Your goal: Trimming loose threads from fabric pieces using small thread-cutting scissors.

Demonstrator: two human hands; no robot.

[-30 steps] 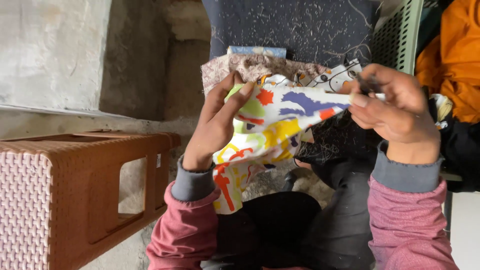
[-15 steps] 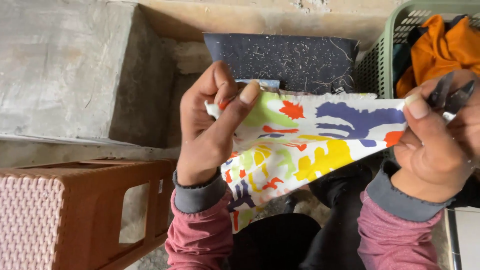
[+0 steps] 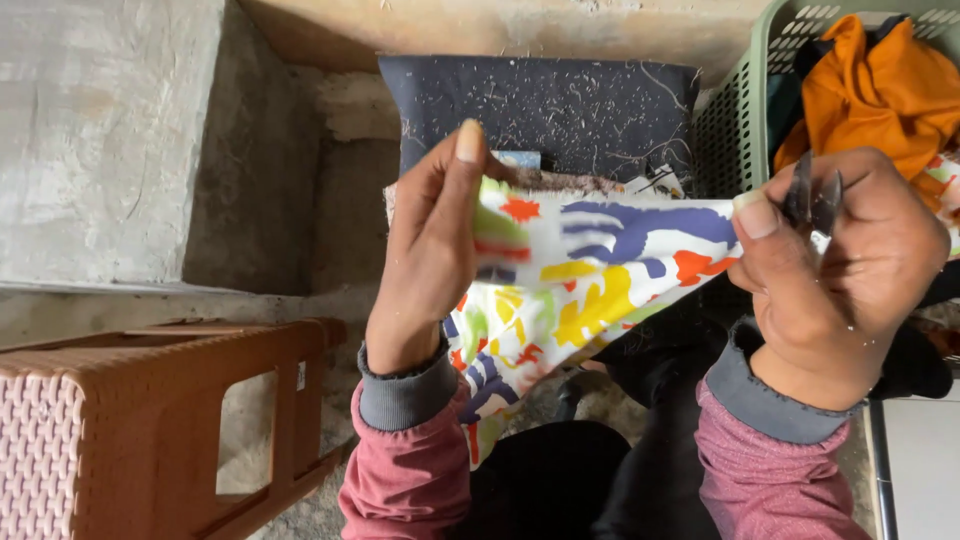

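Holding orange cloth (image 3: 880, 90): green basket (image 3: 745, 110).

The left hand (image 3: 432, 255) and right hand (image 3: 835, 265) stretch a white cloth printed with bright multicoloured shapes (image 3: 590, 275) between them. The right hand also grips small metal snips (image 3: 812, 198). Behind lies a dark lint-flecked cushion (image 3: 540, 100); a green plastic basket (image 3: 745, 110) holds an orange garment (image 3: 870, 85). A brown woven-pattern plastic stool (image 3: 130, 430) stands on the left.
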